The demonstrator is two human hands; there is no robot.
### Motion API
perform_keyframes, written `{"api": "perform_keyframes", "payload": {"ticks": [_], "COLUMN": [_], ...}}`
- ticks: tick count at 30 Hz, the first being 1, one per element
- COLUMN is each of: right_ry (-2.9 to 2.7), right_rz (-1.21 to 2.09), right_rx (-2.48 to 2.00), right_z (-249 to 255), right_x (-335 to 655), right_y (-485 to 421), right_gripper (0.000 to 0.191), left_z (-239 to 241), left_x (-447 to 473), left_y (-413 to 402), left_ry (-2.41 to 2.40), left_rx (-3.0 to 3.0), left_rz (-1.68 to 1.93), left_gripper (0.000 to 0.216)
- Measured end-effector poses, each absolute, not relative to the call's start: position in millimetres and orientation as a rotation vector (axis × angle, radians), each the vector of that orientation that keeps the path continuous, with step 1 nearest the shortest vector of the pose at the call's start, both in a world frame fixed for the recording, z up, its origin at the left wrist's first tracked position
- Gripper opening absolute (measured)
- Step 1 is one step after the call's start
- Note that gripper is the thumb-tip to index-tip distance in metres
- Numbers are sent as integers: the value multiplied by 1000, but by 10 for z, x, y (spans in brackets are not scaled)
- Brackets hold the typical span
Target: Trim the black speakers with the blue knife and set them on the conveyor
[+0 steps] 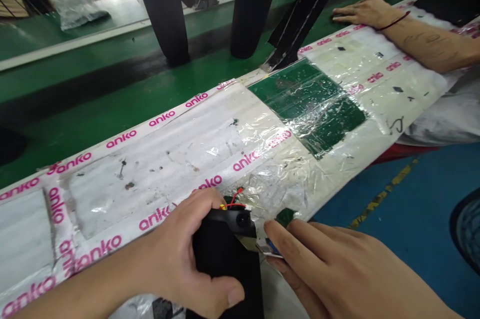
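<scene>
My left hand (176, 259) is wrapped round a black flat device (225, 254), with the thumb lying across its face. A round, lens-like part (242, 218) sits at its top corner. Thin red wires (236, 203), with a yellow bit beside them, stick out from the top edge next to my left fingers. My right hand (330, 264) is closed, pinching a small thin silvery-and-blue piece (270, 247) against the right edge of the device. What this piece is, and whether it is fixed to the device, I cannot tell.
A bench (157, 159) covered in plastic and tape printed "anko" runs across, with a green patch (311, 104). Another person's arm (420, 39) rests at its far right. Beyond are black cylindrical bins (165, 14), a slanted black post (307, 9) and a plastic bag (67, 1).
</scene>
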State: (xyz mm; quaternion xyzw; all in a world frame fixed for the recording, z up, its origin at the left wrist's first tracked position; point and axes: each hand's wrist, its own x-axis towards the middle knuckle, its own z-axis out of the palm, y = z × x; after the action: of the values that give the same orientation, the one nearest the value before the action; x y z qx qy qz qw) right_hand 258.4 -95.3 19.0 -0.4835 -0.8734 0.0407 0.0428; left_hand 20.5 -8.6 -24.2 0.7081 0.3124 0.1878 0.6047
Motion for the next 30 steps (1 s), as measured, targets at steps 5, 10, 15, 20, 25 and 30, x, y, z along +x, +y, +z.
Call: {"api": "perform_keyframes", "payload": {"ticks": [5, 10, 15, 20, 25, 30], "right_ry": [-2653, -2618, -2577, -2536, -2525, -2544], "right_rz": [162, -3, 37, 179, 249, 145], "right_rx": [-1544, -1605, -1547, -1543, -1535, -1531], "right_z": [190, 123, 8, -62, -41, 28], "right_x": [2616, 2594, 2590, 2551, 2579, 2627], "right_y": [-977, -992, -904, -865, -893, -931], "right_gripper": [38, 49, 34, 25, 22, 25], "left_z": [-254, -267, -301, -283, -283, -325], "left_x": [187, 123, 83, 114, 119, 103], "left_y": [-79, -60, -14, -1, -48, -51], "left_ry": [710, 637, 565, 541, 627, 602], "left_rx": [1631, 1522, 1433, 1357, 1354, 1420], "left_rz": [428, 357, 313, 284, 242, 313], "left_gripper": [51, 55, 55, 53, 57, 58]}}
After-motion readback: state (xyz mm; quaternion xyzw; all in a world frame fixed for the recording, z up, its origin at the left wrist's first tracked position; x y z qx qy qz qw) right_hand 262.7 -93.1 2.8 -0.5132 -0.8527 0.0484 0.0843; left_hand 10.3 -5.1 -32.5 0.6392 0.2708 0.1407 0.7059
